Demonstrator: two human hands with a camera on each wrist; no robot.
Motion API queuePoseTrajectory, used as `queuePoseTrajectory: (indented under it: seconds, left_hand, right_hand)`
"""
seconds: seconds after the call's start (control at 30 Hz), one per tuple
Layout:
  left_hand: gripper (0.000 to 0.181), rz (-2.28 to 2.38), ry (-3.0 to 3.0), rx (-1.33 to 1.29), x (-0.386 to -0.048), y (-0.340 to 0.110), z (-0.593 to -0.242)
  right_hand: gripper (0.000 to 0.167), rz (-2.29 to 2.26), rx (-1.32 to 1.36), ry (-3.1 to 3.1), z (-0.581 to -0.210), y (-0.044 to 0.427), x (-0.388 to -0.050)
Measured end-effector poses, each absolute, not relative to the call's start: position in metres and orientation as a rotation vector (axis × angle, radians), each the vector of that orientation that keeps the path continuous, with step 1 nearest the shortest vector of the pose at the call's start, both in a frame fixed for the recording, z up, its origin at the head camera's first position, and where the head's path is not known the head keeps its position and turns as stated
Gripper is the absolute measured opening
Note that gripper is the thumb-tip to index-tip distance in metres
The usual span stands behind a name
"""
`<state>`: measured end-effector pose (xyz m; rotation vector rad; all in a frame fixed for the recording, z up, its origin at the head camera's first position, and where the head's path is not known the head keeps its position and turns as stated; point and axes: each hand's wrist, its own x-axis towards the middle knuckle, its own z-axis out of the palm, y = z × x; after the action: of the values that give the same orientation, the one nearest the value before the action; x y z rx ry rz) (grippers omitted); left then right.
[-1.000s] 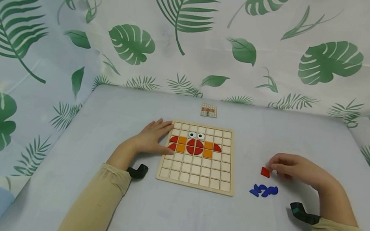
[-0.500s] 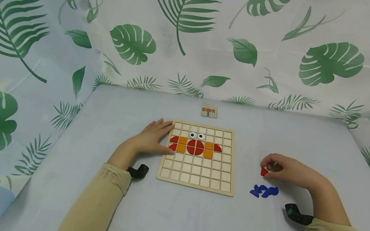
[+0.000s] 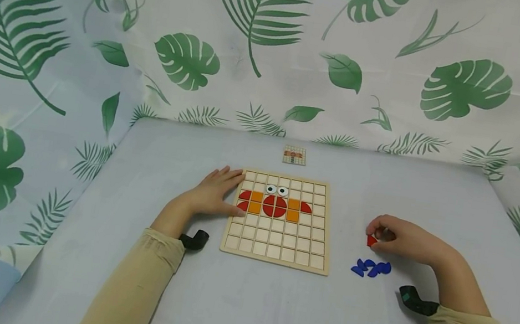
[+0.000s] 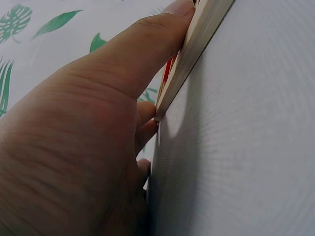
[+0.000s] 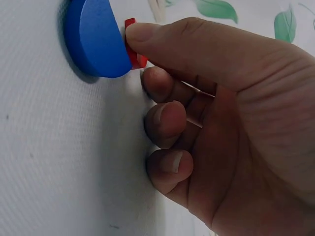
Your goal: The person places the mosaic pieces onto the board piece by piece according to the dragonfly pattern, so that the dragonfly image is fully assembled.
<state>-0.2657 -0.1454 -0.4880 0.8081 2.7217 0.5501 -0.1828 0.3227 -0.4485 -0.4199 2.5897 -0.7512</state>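
Left: tan sleeve (image 3: 136, 278), black camera (image 3: 195, 240) strapped at the wrist. Left hand (image 3: 209, 192) at the board's left edge, fingers spread, thumb parted wide and resting on the rim, other fingertips touching near the far left corner.

Centre: wooden grid board (image 3: 273, 251) flat on the pale bench (image 3: 227, 314). Across its upper half, left to right: two red quarters (image 3: 244, 195), orange squares (image 3: 255, 204), red disc (image 3: 274, 207) of four quarters with two eye pieces (image 3: 277, 190) just above, more orange squares (image 3: 293, 210), one red quarter (image 3: 306, 208). Small pattern card (image 3: 294, 156) beyond the board.

Right: blue pieces (image 3: 371, 268) clustered on the bench. Just beyond them, loose red piece (image 3: 371, 241), pinched between thumb and forefinger of the right hand (image 3: 409, 240); its remaining fingers curl inward.
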Motion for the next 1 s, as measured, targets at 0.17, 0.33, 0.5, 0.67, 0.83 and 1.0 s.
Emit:
queuePoseTrajectory:
  seconds: [0.17,0.33,0.5,0.67,0.83,1.0]
  left_hand:
    - [0.105,0.555,2.722,0.818,-0.266,-0.145,-0.488]
    - [0.105,0.572,2.719,0.815,-0.266,-0.145,-0.488]
    - [0.105,0.562,2.720,0.813,-0.266,-0.146,-0.488]
    - [0.103,0.557,2.720,0.808,-0.266,-0.147,-0.487]
    - [0.104,0.561,2.718,0.809,-0.265,-0.146,-0.487]
    - [0.104,0.563,2.717,0.801,-0.266,-0.145,-0.488]
  right_hand:
    - [0.028,-0.742,-0.449,2.601,-0.449,0.324,-0.183]
    - [0.028,-0.731,-0.458,2.611,-0.448,0.323,-0.183]
    - [0.025,-0.736,-0.445,2.606,-0.447,0.320,-0.183]
    - [0.024,-0.736,-0.433,2.608,-0.446,0.318,-0.184]
    - [0.022,-0.762,-0.427,2.586,-0.444,0.316,-0.184]
    - [0.020,-0.763,-0.468,2.585,-0.436,0.309,-0.184]
